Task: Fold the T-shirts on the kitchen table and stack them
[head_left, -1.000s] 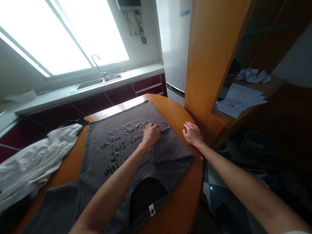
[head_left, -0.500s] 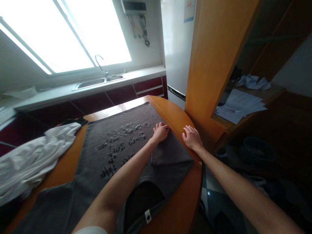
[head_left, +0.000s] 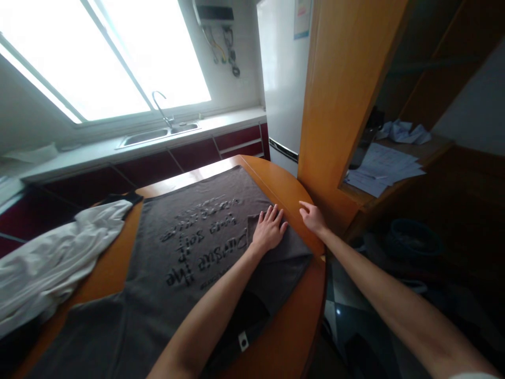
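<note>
A dark grey shirt with black lettering lies spread over the wooden table. Its sleeve on the right is folded inward onto the body. My left hand rests flat on that folded sleeve, fingers spread and holding nothing. Just beyond the shirt's right side, my right hand is over the table edge, index finger extended and the other fingers partly curled, with nothing in it. The shirt's collar, with a small white tag, is toward me, partly behind my left forearm.
White clothing lies on the table's left side. Behind the table are a counter with a sink and a fridge. On the right stands a wooden cabinet with papers on its shelf.
My left hand has opened from a pinch at the shirt's edge and now lies flat on the folded sleeve. My right hand has partly curled its fingers.
</note>
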A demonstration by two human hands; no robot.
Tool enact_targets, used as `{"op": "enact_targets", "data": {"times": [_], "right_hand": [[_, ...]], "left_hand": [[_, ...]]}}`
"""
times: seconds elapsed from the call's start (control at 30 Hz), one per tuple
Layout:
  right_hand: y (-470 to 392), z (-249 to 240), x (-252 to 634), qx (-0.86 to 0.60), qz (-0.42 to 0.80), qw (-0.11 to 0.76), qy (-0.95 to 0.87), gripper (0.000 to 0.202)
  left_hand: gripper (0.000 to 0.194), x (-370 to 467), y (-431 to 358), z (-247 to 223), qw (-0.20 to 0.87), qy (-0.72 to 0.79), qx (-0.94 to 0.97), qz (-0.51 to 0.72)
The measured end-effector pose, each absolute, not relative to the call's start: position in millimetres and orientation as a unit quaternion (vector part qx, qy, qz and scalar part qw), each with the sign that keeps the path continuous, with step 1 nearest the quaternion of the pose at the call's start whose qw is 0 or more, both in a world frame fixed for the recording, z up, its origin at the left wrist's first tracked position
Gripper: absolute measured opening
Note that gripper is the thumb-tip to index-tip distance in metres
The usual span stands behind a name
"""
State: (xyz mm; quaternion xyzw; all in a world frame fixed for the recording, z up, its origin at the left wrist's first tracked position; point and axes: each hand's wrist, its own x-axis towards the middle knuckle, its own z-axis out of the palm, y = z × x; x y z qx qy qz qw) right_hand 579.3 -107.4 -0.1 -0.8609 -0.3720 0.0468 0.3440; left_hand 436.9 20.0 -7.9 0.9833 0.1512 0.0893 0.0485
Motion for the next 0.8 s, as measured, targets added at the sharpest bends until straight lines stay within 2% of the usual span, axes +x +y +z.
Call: {"op": "enact_targets", "data": {"times": [0.1, 0.17, 0.33, 0.7, 0.8], "right_hand": [[-125, 5, 538, -0.811, 0.029, 0.338, -0.477, 0.054], [-141, 0, 505, -0.798, 0.022, 0.287, -0.529, 0.058], [-169, -16, 469, -0.827, 0.009, 0.198, -0.526, 0.068], [-167, -18, 471, -0.832, -0.014, 0.198, -0.519, 0.064], [-167, -19, 472, -0.832, -0.013, 0.196, -0.519, 0.064]], "left_hand": [[0.059, 437, 23, -8, 0.052, 0.151, 0.984, 0.081], [0.056, 438, 25, -9, 0.055, 0.149, 0.984, 0.076], [0.057, 439, 24, -9, 0.059, 0.156, 0.983, 0.076], [0.059, 430, 48, 9, 0.075, 0.174, 0.98, 0.051], [0.056, 420, 53, 13, 0.067, 0.194, 0.975, 0.087]]}}
